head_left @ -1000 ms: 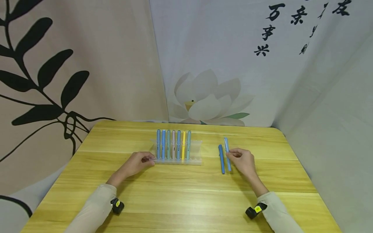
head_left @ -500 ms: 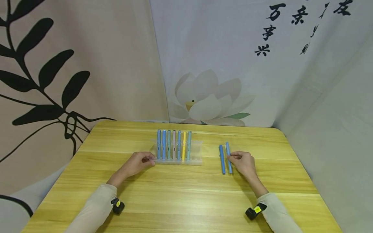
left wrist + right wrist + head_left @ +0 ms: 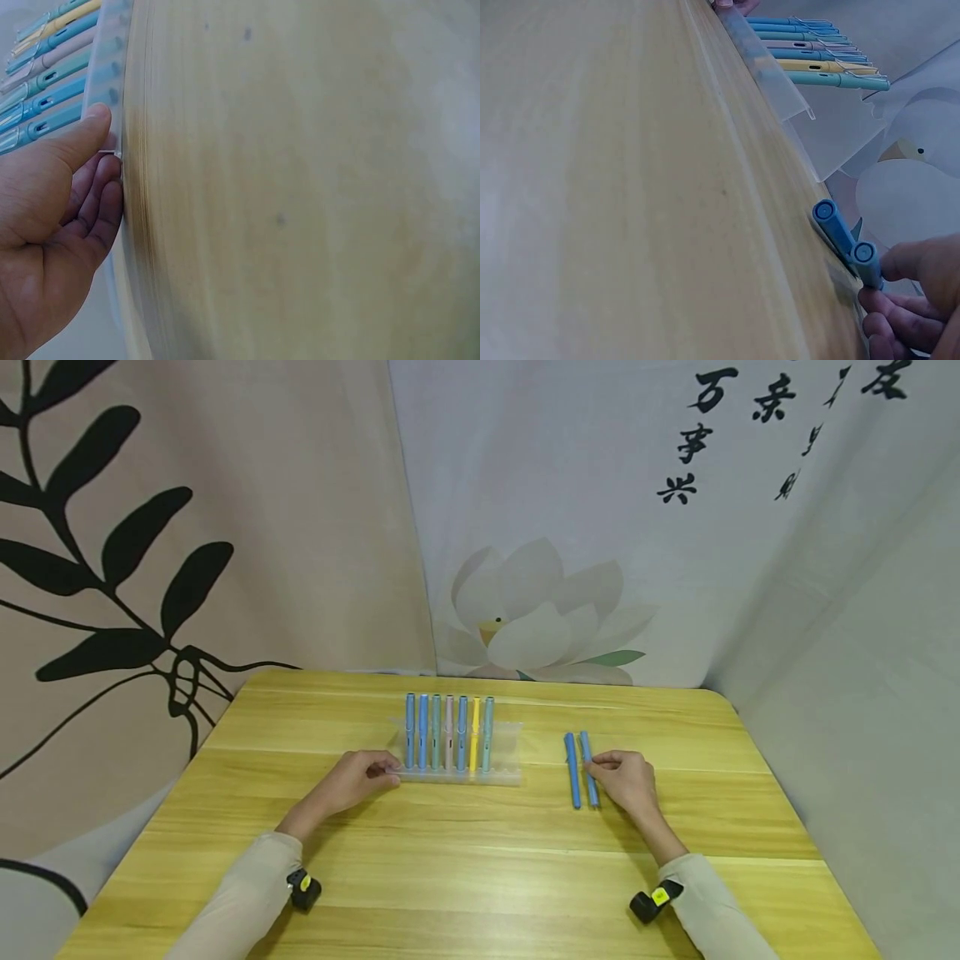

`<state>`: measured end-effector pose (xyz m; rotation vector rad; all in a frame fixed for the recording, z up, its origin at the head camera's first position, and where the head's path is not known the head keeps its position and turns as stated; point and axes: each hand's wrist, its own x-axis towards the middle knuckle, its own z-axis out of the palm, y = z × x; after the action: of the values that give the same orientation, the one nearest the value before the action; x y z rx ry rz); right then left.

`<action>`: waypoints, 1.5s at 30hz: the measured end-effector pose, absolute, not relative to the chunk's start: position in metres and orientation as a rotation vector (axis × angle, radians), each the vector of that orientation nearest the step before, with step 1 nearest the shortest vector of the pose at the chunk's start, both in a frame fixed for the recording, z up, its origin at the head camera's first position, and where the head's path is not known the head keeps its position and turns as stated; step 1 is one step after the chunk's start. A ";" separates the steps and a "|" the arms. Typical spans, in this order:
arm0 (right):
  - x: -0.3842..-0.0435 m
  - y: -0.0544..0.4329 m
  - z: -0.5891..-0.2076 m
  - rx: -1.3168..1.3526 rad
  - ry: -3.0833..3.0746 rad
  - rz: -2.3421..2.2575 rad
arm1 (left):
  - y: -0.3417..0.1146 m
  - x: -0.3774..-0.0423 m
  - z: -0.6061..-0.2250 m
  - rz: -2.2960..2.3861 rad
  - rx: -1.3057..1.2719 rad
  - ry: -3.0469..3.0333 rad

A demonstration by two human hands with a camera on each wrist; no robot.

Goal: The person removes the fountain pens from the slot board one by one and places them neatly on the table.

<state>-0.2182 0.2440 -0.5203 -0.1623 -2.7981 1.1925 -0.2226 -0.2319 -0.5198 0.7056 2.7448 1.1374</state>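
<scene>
My left hand (image 3: 358, 781) pinches the left end of a clear plastic pen rack (image 3: 504, 752), thumb on its front lip in the left wrist view. Several capped pens in blue, green, pinkish-grey and yellow stand side by side in the rack, among them a yellow pen (image 3: 475, 735). To the right, my right hand (image 3: 626, 781) pinches a light blue pen (image 3: 865, 259) between thumb and fingers. A second, darker blue pen (image 3: 572, 771) lies just left of it, nearly parallel. In the right wrist view both pens show their round ends, close together.
Both hands work over a wooden table (image 3: 450, 877). A hanging cloth (image 3: 540, 468) with a lotus print and black characters stands behind its far edge. Each wrist wears a small black camera, like the one on the left sleeve (image 3: 303, 891).
The light blue pen has come slightly toward me in the right hand's pinch, drawing level with the darker pen. My left hand and the rack stay put.
</scene>
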 end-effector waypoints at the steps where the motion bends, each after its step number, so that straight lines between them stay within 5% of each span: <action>1: -0.218 0.244 -0.520 -0.160 -2.800 1.193 | -0.232 -0.223 -0.520 1.137 0.702 2.746; 35: -0.221 0.241 -0.516 -0.125 -2.817 1.086 | -0.232 -0.224 -0.521 1.136 0.722 2.748; 45: -0.218 0.231 -0.493 0.119 -2.700 1.231 | -0.232 -0.223 -0.520 1.129 0.729 2.744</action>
<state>-0.2182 0.2308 -0.4928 0.1191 -2.7004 1.2309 -0.2231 -0.2324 -0.5195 0.7292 2.7437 1.1289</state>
